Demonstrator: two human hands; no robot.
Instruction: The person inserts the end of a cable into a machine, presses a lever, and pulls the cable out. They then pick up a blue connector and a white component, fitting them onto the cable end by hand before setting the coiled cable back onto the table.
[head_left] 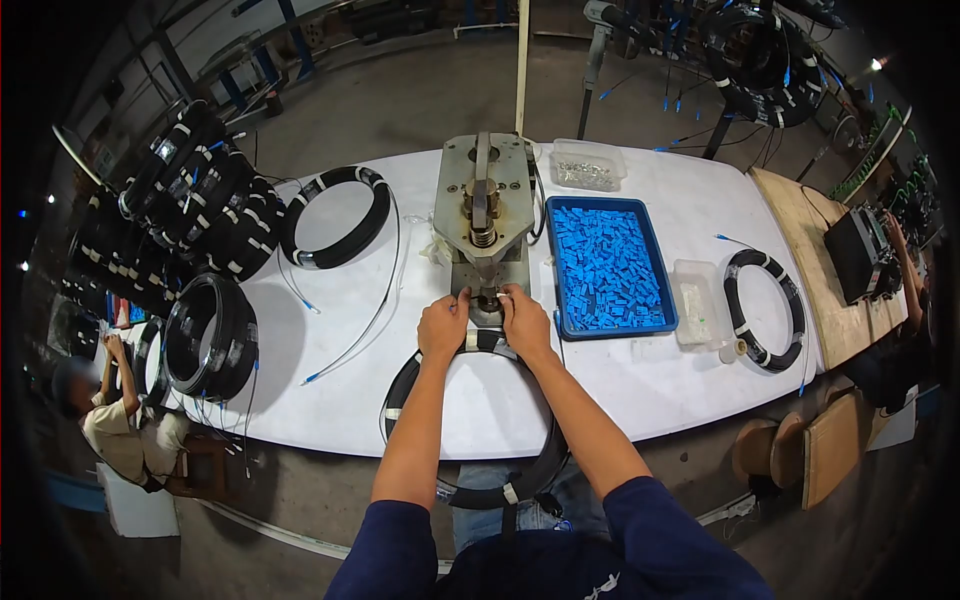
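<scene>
My left hand (pixel 443 324) and my right hand (pixel 527 322) are at the foot of a metal press (pixel 487 185), one on each side of its lower tip. The fingers of both are closed in a pinch at the tip; what they hold is too small and too covered to make out. Below my wrists, a black cable coil (pixel 470 496) bound with white tape hangs partly over the table's front edge. Right of the press stands a dark blue tray (pixel 668 322) full of small blue plastic pieces.
Black cable coils (pixel 210 335) are stacked at the left; another coil (pixel 340 255) lies beside the press. Clear plastic boxes (pixel 588 165) and a taped coil (pixel 738 320) occupy the right side of the white table (pixel 480 410). Co-workers sit at left (pixel 120 430) and far right.
</scene>
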